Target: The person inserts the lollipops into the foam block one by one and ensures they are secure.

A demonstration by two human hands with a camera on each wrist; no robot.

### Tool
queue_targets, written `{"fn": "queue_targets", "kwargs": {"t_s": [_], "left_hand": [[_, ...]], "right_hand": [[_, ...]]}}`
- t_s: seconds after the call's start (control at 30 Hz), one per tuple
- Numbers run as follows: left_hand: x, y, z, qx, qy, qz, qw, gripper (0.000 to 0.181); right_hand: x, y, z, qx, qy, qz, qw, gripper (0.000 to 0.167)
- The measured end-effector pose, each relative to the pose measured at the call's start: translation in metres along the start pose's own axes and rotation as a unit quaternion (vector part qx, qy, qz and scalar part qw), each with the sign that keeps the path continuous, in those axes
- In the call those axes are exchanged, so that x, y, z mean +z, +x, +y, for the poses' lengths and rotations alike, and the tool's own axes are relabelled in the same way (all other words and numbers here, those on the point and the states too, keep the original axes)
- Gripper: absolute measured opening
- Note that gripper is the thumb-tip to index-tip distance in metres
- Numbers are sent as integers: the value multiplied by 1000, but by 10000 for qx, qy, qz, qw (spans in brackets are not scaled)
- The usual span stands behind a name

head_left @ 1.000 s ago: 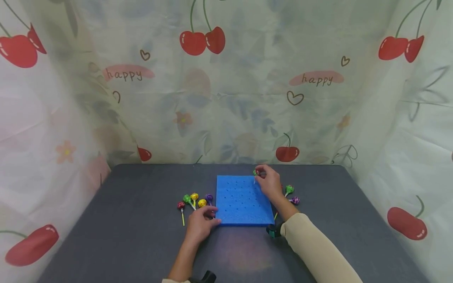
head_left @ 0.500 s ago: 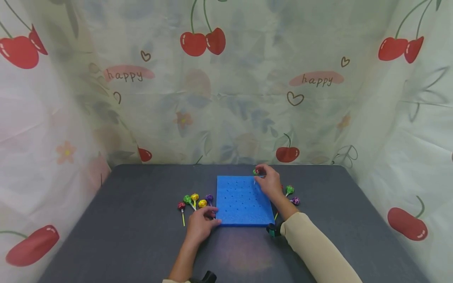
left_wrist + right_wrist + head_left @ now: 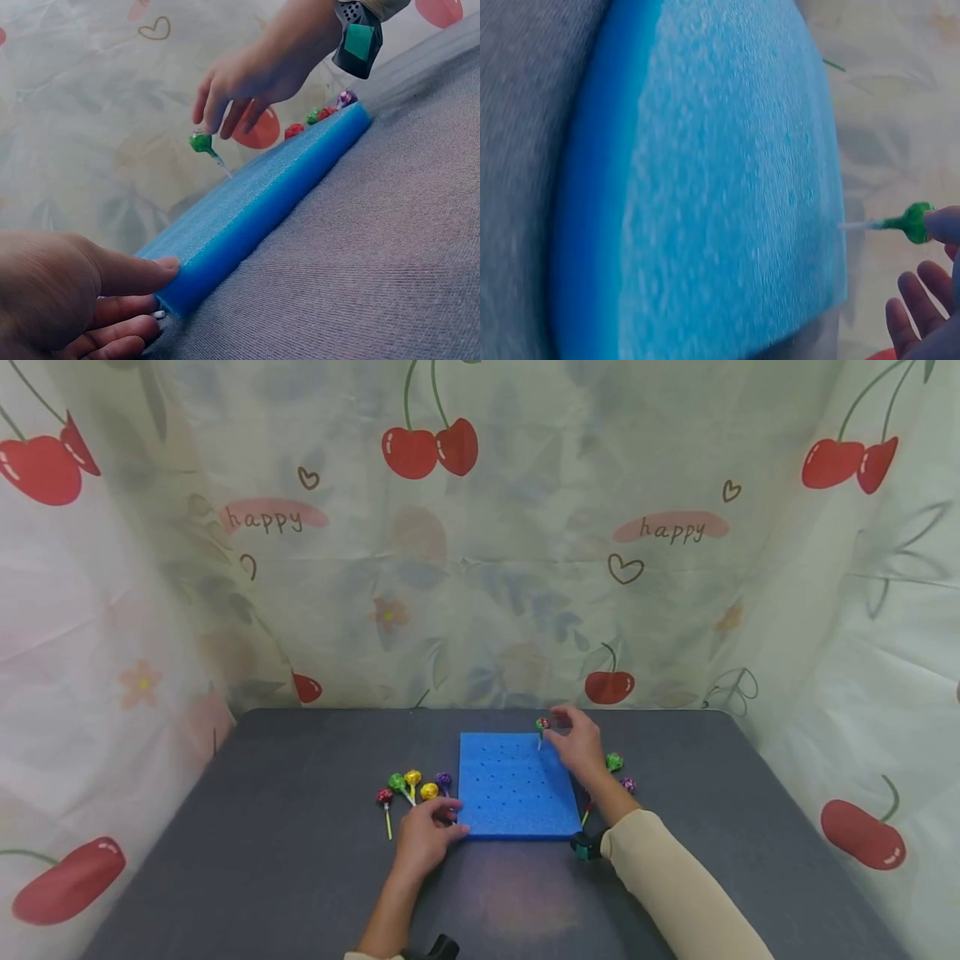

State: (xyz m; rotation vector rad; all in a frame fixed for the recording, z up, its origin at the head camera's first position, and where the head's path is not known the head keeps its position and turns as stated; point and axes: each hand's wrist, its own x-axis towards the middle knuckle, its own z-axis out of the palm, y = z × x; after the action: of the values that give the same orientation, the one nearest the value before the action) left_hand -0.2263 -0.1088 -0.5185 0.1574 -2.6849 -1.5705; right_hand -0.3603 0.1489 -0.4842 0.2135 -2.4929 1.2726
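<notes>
A green-wrapped lollipop with some red [image 3: 543, 724] stands upright, its white stick in the far right part of a blue foam board [image 3: 517, 818] dotted with small holes. My right hand [image 3: 577, 743] is just right of this lollipop, its fingers spread and apart from it in the left wrist view; in the right wrist view the thumb overlaps the candy [image 3: 913, 223]. At the board's near left corner, my left hand [image 3: 423, 837] rests its thumb and index finger against the edge. A white stick end [image 3: 158, 314] shows by its fingers.
Left of the board lie several lollipops: red [image 3: 384, 796], green [image 3: 397, 782], yellow [image 3: 412, 777] and purple [image 3: 443, 780]. More lie on the right, including a green one [image 3: 614, 762] and a purple one [image 3: 627, 786], partly behind the right arm. A printed curtain [image 3: 517, 610] surrounds the dark table [image 3: 300, 860].
My right hand has let go of the green lollipop and moved slightly right, leaving it standing in the board. The left hand and the board have stayed in place.
</notes>
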Motion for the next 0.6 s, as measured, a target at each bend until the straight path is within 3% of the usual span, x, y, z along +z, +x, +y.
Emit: {"fn": "queue_targets", "kwargs": {"t_s": [0.6], "left_hand": [[0, 0, 0, 36, -10, 1, 10000, 29]], "right_hand": [[-31, -11, 28, 252, -444, 258, 9984, 31]]}}
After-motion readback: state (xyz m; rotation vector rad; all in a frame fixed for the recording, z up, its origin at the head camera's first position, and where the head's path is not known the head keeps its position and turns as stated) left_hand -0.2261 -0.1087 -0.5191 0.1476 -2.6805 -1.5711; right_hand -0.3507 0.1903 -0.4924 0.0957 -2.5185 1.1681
